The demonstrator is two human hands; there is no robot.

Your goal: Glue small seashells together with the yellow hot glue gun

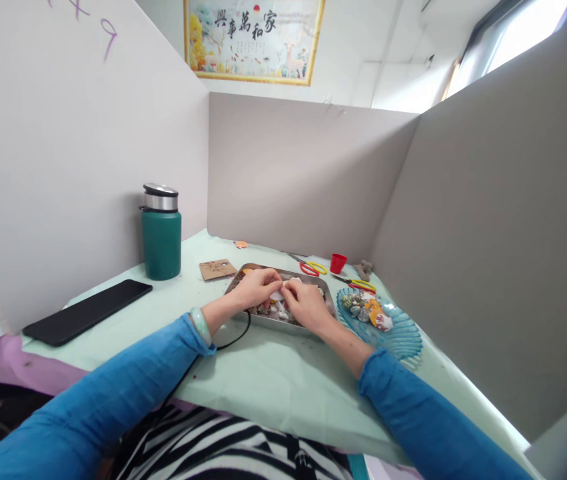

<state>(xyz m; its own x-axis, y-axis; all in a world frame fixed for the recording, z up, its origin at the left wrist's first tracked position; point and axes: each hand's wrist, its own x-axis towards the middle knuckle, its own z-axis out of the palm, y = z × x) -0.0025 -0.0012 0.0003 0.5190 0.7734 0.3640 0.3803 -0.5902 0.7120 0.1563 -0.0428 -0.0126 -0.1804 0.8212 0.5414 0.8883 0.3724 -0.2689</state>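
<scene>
My left hand (259, 288) and my right hand (305, 303) meet over a metal tray (283, 325) near the middle of the table. The fingertips of both hands are pinched together around a small white piece (277, 294), which is mostly hidden by the fingers. Several small white and brown pieces lie in the tray under the hands. To the right of the tray, a blue glass plate (406, 331) holds orange, white and grey-green pieces.
A green flask (162, 243) and a black phone-like slab (88, 311) stand and lie at left. Behind the tray are a brown card (218, 269), scissors (313, 268), a red cup (338, 263) and more scissors (360, 285). Grey panels (303, 173) enclose the table. A black cord (237, 339) runs beside my left wrist.
</scene>
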